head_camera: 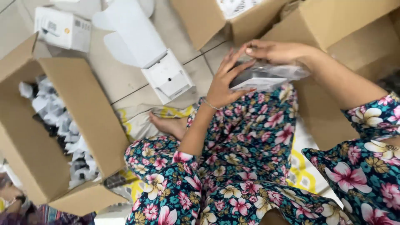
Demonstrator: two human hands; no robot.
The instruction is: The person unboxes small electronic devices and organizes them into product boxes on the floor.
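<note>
The person is sitting on the tiled floor (pixel 125 83), legs folded, in floral clothing. Both hands are meeting above the lap, working a small flat white item (pixel 257 82) that is lying inside a clear plastic bag (pixel 283 71).

The left hand (pixel 223 85) is pressing against the near end of the item, its fingers (pixel 231 62) spreading upward along the bag's side and gripping it. The right hand (pixel 275 52) is coming from the right over the top of the bag, its fingers (pixel 252 46) curling down and pinching the upper edge of the plastic. The two hands are touching at the fingertips.

Just beside the left hand, on the floor, an open white box (pixel 166 77) is lying with its lid flap (pixel 133 35) folding back toward the far side. A closed white box (pixel 62 28) is sitting toward the far left corner of the floor. At the left edge, a large open cardboard carton (pixel 93 112) is holding a heap of bagged grey and white pieces (pixel 62 129). More brown cartons (pixel 333 25) are standing along the far and right sides. A patterned yellow mat (pixel 137 118) is lying under the legs.
</note>
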